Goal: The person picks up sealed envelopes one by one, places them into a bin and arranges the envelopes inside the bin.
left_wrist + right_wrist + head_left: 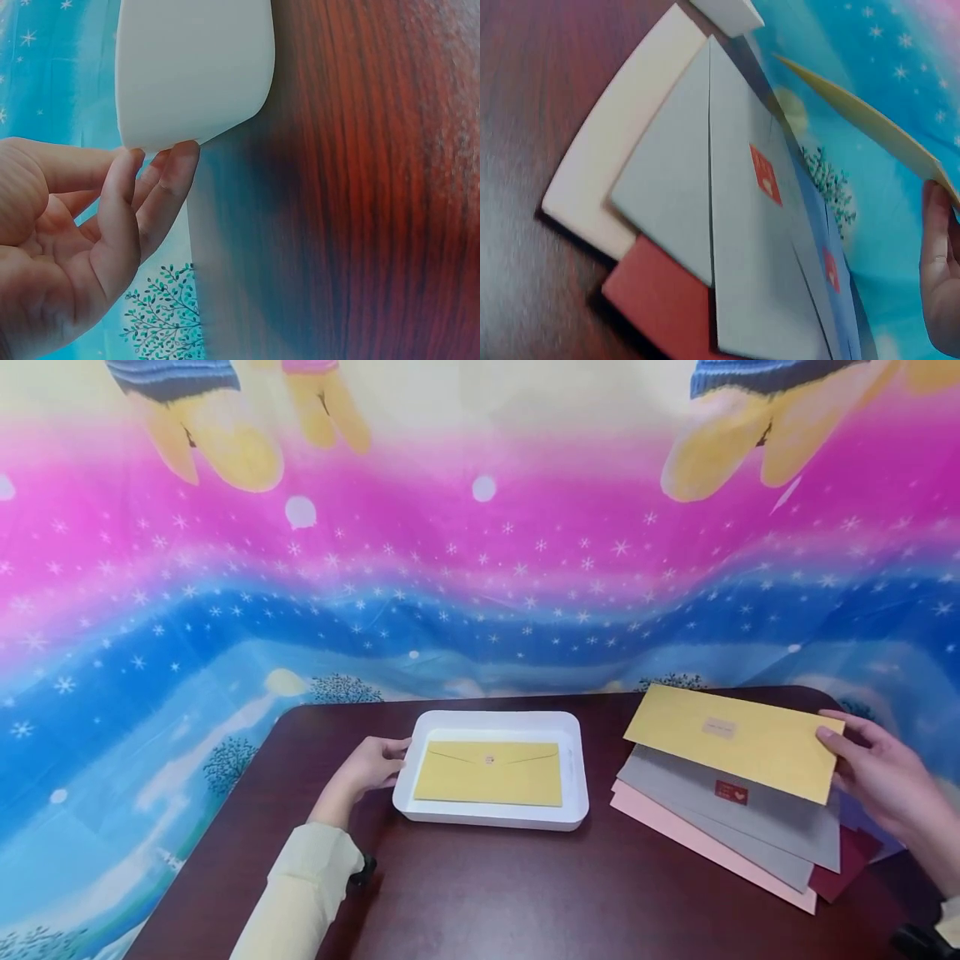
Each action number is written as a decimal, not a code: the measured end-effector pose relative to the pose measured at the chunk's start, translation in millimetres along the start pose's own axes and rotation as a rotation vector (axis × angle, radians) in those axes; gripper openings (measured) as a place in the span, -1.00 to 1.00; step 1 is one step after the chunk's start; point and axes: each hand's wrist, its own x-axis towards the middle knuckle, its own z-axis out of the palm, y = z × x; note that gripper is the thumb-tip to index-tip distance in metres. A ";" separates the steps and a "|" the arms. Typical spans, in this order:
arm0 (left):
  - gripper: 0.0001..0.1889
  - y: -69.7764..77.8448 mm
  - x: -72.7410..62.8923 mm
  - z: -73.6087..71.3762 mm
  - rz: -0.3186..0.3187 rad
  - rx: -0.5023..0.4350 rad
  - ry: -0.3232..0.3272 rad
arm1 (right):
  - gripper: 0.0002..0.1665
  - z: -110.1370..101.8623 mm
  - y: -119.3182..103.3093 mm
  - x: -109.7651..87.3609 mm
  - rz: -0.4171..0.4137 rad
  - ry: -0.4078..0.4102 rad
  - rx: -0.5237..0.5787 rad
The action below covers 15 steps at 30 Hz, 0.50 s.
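Note:
A white tray (491,817) stands on the table with a yellow envelope (487,781) lying flat inside, flap side up. My left hand (375,762) holds the tray's left end; the left wrist view shows its fingertips against that edge. On the right, my right hand (888,768) pinches the right end of a second yellow envelope (750,739), thumb on top, raised and tilted above a fanned pile. In that pile are grey envelopes (787,827) with a red heart label, a pink envelope (712,852), a dark red envelope (843,864) and a bluish-purple envelope (832,262).
The dark wooden table (480,893) has rounded back corners. Behind it hangs a bright backdrop cloth (450,552) with snowflakes, bushes and cartoon legs. The envelope pile lies to the right of the tray, with bare tabletop between them.

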 end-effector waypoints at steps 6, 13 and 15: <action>-0.49 -1.4 -0.2 0.2 -0.003 -0.008 -0.004 | -0.46 17.2 -6.2 -2.6 0.014 0.098 0.004; -0.48 -1.5 2.8 -0.5 -0.011 -0.012 -0.011 | -0.57 31.9 -15.9 -1.1 0.062 0.105 0.119; -0.48 -1.9 3.2 -0.9 -0.017 -0.017 -0.011 | -0.66 36.6 -18.5 0.4 0.076 0.084 0.152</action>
